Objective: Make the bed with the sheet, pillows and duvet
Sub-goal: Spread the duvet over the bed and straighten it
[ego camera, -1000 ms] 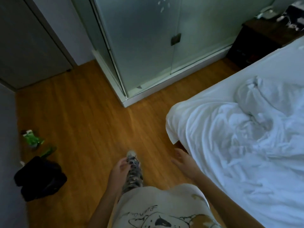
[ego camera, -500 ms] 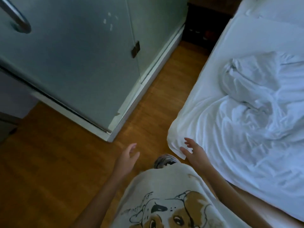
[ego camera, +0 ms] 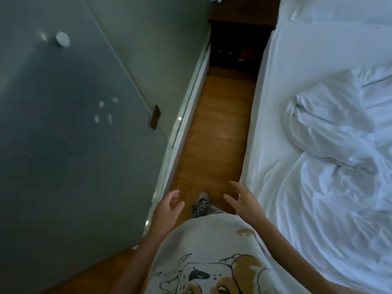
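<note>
Duvet (ego camera: pixel 331 158) lies crumpled white on the bed; both hands (ego camera: pixel 167 211) (ego camera: pixel 244 200) spread, holding nothing.

White crumpled duvet (ego camera: pixel 331 158), orange-brown wooden floor (ego camera: pixel 214 132), dog-print cream shirt (ego camera: pixel 207 257).

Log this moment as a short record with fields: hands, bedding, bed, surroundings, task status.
left hand: open, fingers relaxed, holds nothing, over the floor
right hand: open, fingers spread, empty, beside the bed edge
bedding: white duvet crumpled in a heap on the bed
bed: mattress covered in white, bare toward the far end
surroundings: wooden floor strip between bed and frosted glass door; dark nightstand at the far end
task status: bedding not yet spread; no grip on anything
</note>
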The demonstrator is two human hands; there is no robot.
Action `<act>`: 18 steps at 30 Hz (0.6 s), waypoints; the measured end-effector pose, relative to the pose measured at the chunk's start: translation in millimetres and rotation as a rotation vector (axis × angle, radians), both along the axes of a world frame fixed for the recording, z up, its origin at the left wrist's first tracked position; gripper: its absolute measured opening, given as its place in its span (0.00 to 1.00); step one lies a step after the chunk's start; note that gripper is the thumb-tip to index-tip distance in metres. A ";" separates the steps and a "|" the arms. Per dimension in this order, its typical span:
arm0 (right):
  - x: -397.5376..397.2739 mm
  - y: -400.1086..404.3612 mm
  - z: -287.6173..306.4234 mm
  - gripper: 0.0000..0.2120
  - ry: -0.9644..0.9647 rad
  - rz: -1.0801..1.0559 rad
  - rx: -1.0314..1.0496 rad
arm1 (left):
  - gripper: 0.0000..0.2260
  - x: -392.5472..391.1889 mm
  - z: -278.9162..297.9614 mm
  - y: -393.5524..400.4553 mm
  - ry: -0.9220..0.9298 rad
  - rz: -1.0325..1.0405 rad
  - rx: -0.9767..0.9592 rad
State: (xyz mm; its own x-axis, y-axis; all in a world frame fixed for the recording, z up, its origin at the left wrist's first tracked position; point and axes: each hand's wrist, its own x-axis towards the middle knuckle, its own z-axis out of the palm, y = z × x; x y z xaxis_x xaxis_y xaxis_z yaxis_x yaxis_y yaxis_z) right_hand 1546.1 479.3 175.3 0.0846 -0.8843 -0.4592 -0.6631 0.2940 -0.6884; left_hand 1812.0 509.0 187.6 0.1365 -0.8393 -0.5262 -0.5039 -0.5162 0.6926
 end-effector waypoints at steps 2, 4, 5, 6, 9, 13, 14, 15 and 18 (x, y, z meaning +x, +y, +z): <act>9.4 -46.2 12.5 0.28 -0.005 -0.008 -0.021 | 0.18 1.8 6.8 -54.9 0.015 -0.055 -0.021; 13.7 -86.5 26.3 0.27 -0.007 -0.072 -0.030 | 0.18 -1.2 11.3 -108.7 0.025 -0.101 -0.031; 13.5 -105.0 31.4 0.27 -0.013 -0.109 -0.037 | 0.18 -4.4 11.1 -134.6 0.024 -0.123 -0.039; 13.9 -120.6 36.4 0.27 -0.018 -0.131 -0.044 | 0.17 -6.8 11.2 -155.8 0.014 -0.152 -0.048; 7.9 -165.1 41.1 0.27 -0.017 -0.213 -0.042 | 0.15 -16.8 7.9 -226.9 0.021 -0.240 -0.049; -15.3 -217.9 28.7 0.27 0.003 -0.389 0.038 | 0.16 -41.6 -7.1 -333.9 0.033 -0.401 -0.027; -22.5 -230.2 25.4 0.27 0.017 -0.433 0.056 | 0.17 -50.2 -10.4 -360.8 0.032 -0.434 -0.031; -31.2 -247.3 21.3 0.27 0.038 -0.487 0.074 | 0.17 -61.7 -15.1 -394.4 0.036 -0.475 -0.025; -52.3 -292.4 16.7 0.26 0.093 -0.630 0.094 | 0.17 -99.0 -22.0 -482.4 0.046 -0.625 -0.029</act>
